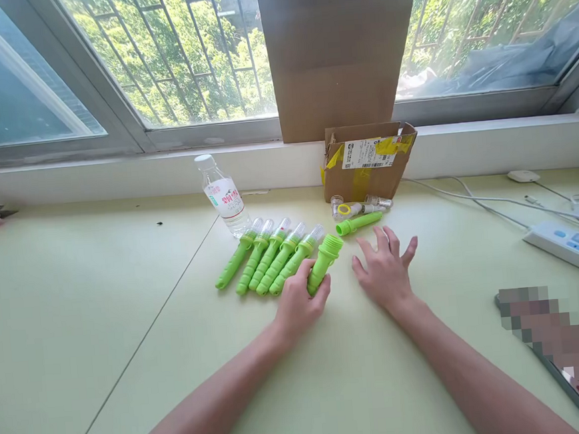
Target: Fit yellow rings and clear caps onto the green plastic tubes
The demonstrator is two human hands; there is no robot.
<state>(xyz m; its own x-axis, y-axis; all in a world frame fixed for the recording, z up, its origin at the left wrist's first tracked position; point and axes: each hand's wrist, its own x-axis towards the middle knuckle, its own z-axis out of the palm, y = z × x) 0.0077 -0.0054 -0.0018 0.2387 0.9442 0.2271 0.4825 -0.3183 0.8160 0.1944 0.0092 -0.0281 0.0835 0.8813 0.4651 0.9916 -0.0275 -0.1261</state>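
My left hand (299,300) is closed around a green plastic tube (325,259), its wide threaded end pointing up and away from me. To the left of it, several green ribbed tubes with clear caps (273,258) lie side by side in a slanted row. My right hand (386,269) is spread low over the table, fingers apart and holding nothing. Just beyond its fingertips lies a loose green tube (363,222) without a clear cap. Behind that are a clear cap (337,203), a yellow ring (344,209) and other small clear and white parts (376,203).
A water bottle (225,198) stands behind the row. A cardboard box (365,164) sits against the window ledge. On the right are a power strip (567,248) with cables and a dark-edged, pixelated object (555,350). A seam (148,330) crosses the table (77,327).
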